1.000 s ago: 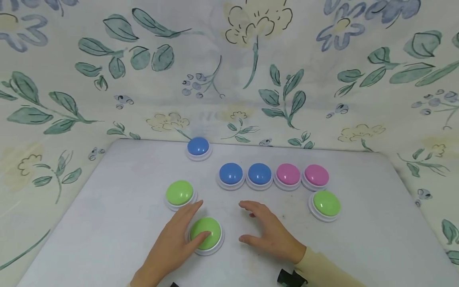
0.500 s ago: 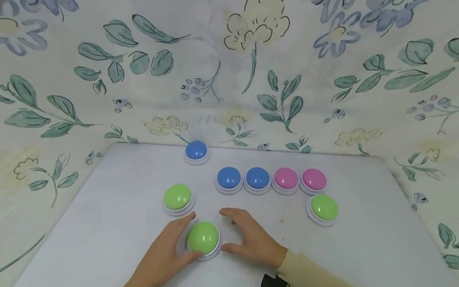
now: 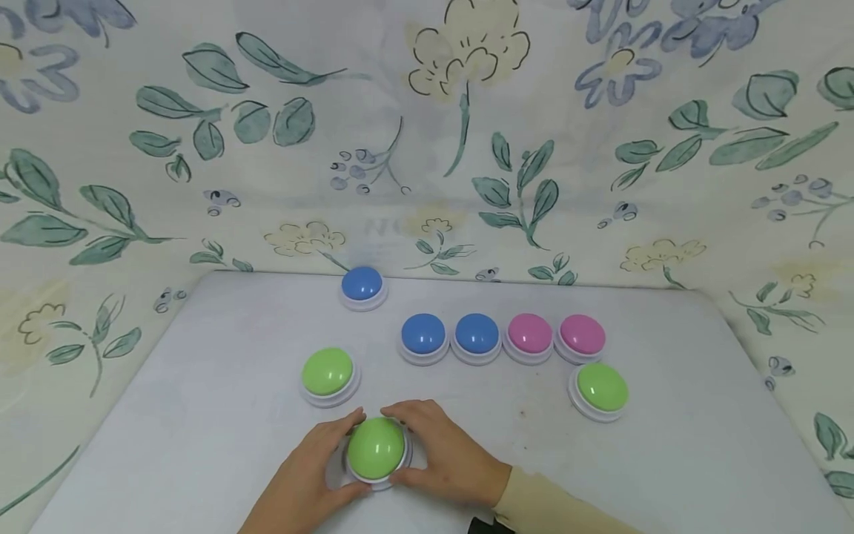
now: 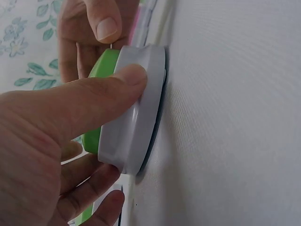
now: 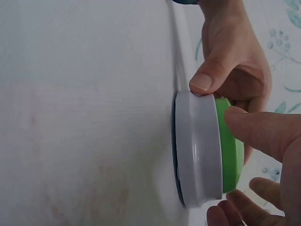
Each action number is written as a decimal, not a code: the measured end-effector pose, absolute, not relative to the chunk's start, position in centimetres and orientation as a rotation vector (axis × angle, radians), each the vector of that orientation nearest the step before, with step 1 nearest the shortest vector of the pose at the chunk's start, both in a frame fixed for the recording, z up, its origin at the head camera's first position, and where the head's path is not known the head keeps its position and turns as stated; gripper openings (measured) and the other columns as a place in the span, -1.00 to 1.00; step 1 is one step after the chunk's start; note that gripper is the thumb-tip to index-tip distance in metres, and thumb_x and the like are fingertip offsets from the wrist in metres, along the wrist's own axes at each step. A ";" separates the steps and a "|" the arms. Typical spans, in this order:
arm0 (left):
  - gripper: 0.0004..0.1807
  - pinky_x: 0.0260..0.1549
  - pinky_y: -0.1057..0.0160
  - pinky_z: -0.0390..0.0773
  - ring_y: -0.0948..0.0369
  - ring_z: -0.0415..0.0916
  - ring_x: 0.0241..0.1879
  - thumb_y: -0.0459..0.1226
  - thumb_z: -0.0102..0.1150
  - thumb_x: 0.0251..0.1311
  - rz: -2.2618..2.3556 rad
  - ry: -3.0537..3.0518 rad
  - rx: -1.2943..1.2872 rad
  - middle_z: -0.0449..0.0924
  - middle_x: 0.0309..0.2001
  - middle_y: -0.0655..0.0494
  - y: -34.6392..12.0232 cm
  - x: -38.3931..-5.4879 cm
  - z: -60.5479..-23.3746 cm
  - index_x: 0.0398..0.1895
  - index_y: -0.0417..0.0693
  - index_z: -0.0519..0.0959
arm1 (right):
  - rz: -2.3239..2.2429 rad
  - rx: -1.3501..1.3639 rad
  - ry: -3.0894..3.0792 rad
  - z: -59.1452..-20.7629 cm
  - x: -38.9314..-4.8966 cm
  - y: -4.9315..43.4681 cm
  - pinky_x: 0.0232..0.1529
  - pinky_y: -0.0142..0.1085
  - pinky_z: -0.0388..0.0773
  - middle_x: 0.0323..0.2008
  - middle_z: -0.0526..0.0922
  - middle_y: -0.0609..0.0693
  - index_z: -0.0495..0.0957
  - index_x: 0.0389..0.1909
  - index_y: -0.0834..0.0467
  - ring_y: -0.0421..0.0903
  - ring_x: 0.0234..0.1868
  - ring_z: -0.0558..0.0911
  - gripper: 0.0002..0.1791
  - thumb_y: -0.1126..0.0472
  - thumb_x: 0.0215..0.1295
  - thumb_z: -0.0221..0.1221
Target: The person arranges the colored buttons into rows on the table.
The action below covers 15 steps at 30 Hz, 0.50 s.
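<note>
A round push button (image 3: 376, 448) with a green dome and white base sits on the white table at the front, between both hands. My left hand (image 3: 303, 471) grips its base from the left; in the left wrist view the thumb (image 4: 129, 77) presses the white rim and fingers lie at the opposite side. My right hand (image 3: 454, 452) curves around the right side, fingers spread from the thumb. The right thumb (image 5: 240, 117) is at the dome's edge in the right wrist view, while a small gap shows beside it in the left wrist view.
Another green push button (image 3: 328, 372) stands behind my left hand. Farther back are a lone blue button (image 3: 362, 285) and a row of two blue buttons (image 3: 423, 335) and two pink buttons (image 3: 530, 335). A third green button (image 3: 603, 389) stands at the right.
My right hand has moved left to the near green push button. The left thumb has shifted from over the dome to the base's front rim. The head view has tilted slightly.
</note>
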<state>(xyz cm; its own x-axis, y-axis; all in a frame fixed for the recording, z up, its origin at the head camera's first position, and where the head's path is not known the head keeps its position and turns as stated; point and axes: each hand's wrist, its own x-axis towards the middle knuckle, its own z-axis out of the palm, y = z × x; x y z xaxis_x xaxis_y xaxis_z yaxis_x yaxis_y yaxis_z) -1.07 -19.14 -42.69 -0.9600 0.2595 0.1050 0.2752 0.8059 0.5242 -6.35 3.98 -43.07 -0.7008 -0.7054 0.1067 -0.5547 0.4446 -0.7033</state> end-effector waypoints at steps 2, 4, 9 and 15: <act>-0.02 0.16 0.00 0.56 0.11 0.52 0.19 -0.12 0.68 -0.27 -0.862 -2.939 -0.444 0.58 0.20 0.17 -19.2 -1.0 -42.8 0.36 -0.10 0.46 | -1.092 -1.135 2.503 -43.2 -6.3 3.8 0.35 -0.31 0.38 0.32 0.43 -0.08 0.32 0.41 0.10 -0.19 0.29 0.38 -0.21 0.06 0.20 0.43; -0.04 0.14 0.00 0.57 0.12 0.53 0.16 -0.11 0.69 -0.28 -0.853 -2.913 -0.458 0.59 0.17 0.17 -19.3 -1.0 -43.0 0.32 -0.09 0.49 | -1.087 -1.157 2.516 -43.3 -6.3 3.6 0.35 -0.33 0.38 0.31 0.44 -0.08 0.35 0.39 0.11 -0.19 0.28 0.38 -0.23 0.07 0.19 0.43; -0.08 0.11 0.02 0.59 0.14 0.55 0.11 -0.07 0.69 -0.30 -0.816 -2.889 -0.479 0.61 0.13 0.18 -19.3 -1.1 -43.2 0.27 -0.09 0.53 | -1.064 -1.158 2.537 -43.6 -6.3 3.3 0.34 -0.32 0.38 0.28 0.46 -0.08 0.41 0.35 0.13 -0.18 0.28 0.38 -0.27 0.09 0.17 0.44; -0.11 0.13 0.03 0.58 0.15 0.53 0.12 -0.07 0.68 -0.29 -0.806 -2.932 -0.448 0.61 0.12 0.20 -19.4 -1.2 -43.1 0.25 -0.09 0.56 | -1.064 -1.128 2.541 -43.7 -6.3 3.3 0.34 -0.32 0.39 0.28 0.46 -0.09 0.42 0.35 0.14 -0.18 0.28 0.38 -0.26 0.06 0.16 0.45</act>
<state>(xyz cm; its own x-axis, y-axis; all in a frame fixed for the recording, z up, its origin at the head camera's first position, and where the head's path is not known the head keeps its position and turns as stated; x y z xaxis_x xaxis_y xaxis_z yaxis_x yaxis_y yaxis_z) -1.23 -19.36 -43.10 -0.9553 0.2598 0.1414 0.2956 0.8202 0.4898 -6.34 3.28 -43.70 -0.7011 -0.7012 0.1292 -0.5841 0.4610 -0.6680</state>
